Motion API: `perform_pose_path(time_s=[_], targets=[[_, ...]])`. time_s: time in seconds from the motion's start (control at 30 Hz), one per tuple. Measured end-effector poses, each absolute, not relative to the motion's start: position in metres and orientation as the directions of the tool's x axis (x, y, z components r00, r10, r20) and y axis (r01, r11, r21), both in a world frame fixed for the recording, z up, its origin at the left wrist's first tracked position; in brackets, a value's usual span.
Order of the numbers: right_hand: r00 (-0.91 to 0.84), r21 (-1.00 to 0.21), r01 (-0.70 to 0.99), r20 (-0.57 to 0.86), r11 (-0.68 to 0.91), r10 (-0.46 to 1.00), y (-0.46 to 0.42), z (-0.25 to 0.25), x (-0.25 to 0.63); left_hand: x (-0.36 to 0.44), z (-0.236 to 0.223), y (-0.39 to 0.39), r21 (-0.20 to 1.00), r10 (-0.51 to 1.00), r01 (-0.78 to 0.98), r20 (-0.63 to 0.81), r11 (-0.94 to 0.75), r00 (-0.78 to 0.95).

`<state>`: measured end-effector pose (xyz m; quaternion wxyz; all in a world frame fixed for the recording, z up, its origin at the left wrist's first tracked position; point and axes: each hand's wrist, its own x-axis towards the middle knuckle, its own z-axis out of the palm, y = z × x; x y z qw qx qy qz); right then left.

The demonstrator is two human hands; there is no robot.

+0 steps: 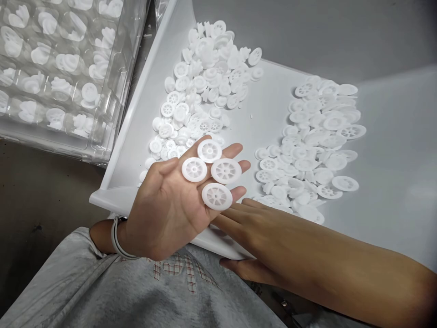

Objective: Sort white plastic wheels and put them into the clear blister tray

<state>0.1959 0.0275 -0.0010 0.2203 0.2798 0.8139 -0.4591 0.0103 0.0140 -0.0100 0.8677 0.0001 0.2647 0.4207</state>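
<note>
My left hand (170, 209) is palm up above the white tray's near side, fingers spread. On its fingers lie several white plastic spoked wheels (216, 196), side by side and flat. The thumb is bent alongside the palm and does not cover them. My right hand (247, 223) lies across the near rim of the white tray (235, 250). Its fingers stretch flat over the inside, partly hidden behind my left hand. Its thumb sticks out below the rim. I see no part held in it.
A heap of small mixed white parts (205, 82) fills the tray's left side. Another heap of white wheels (307, 146) lies to the right. At upper left stands a clear compartment tray (99, 148) with white parts in its pockets.
</note>
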Motion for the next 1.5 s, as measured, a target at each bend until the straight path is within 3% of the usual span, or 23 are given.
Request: perform_pose_path(time_s=[0.2, 0.43, 0.5, 0.57, 0.63, 0.73, 0.8, 0.83, 0.97, 1.03, 1.1, 1.23, 1.5], targets=[[-0.764, -0.645, 0.64, -0.591, 0.418, 0.259, 0.028, -0.003, 0.195, 0.011, -0.008, 0.013, 0.197, 0.729, -0.745, -0.47, 0.637, 0.499], [-0.8, -0.58, 0.595, -0.492, 0.556, 0.344, 0.02, 0.0, 0.21, 0.012, -0.008, 0.016, 0.231, 0.745, -0.756, -0.489, 0.613, 0.454], [-0.79, -0.541, 0.612, -0.385, 0.577, 0.478, 0.013, 0.01, 0.22, 0.012, -0.006, 0.016, 0.25, 0.751, -0.766, -0.514, 0.592, 0.413], [-0.68, -0.529, 0.687, -0.227, 0.498, 0.697, 0.004, 0.02, 0.224, 0.013, -0.005, 0.014, 0.299, 0.781, -0.777, -0.51, 0.554, 0.361], [-0.427, -0.629, 0.719, -0.062, 0.296, 0.902, -0.004, 0.028, 0.217, 0.016, -0.007, 0.008, 0.493, 0.866, -0.735, -0.425, 0.466, 0.264], [-0.025, -0.901, 0.432, 0.023, 0.032, 0.999, -0.008, 0.028, 0.184, 0.026, -0.013, -0.005, 0.912, 0.986, -0.399, -0.027, 0.093, 0.167], [0.033, -0.963, 0.261, -0.063, -0.07, 0.997, -0.006, 0.02, 0.158, 0.035, -0.016, -0.012, 0.962, 0.954, -0.256, 0.16, -0.093, 0.252], [-0.048, -0.957, 0.27, -0.126, -0.108, 0.991, -0.004, 0.015, 0.146, 0.039, -0.017, -0.014, 0.966, 0.928, -0.2, 0.22, -0.164, 0.301], [0.118, -0.912, 0.349, -0.183, -0.213, 0.976, -0.001, 0.002, 0.126, 0.046, -0.012, -0.013, 0.881, 0.817, 0.138, 0.347, -0.452, 0.46], [0.119, -0.957, 0.182, -0.208, -0.228, 0.971, -0.002, 0.004, 0.126, 0.043, -0.008, -0.013, 0.856, 0.792, 0.13, 0.391, -0.5, 0.47], [0.058, -0.97, -0.104, -0.228, -0.221, 0.972, -0.005, 0.009, 0.128, 0.039, -0.007, -0.013, 0.873, 0.814, 0.013, 0.449, -0.488, 0.369], [-0.008, -0.829, -0.548, -0.13, -0.113, 0.992, -0.008, 0.017, 0.127, 0.036, -0.008, -0.017, 0.891, 0.887, -0.171, 0.444, -0.421, 0.129], [-0.05, -0.762, -0.646, -0.016, -0.044, 0.999, -0.015, 0.013, 0.125, 0.038, -0.002, -0.024, 0.875, 0.88, -0.141, 0.472, -0.462, 0.046]])
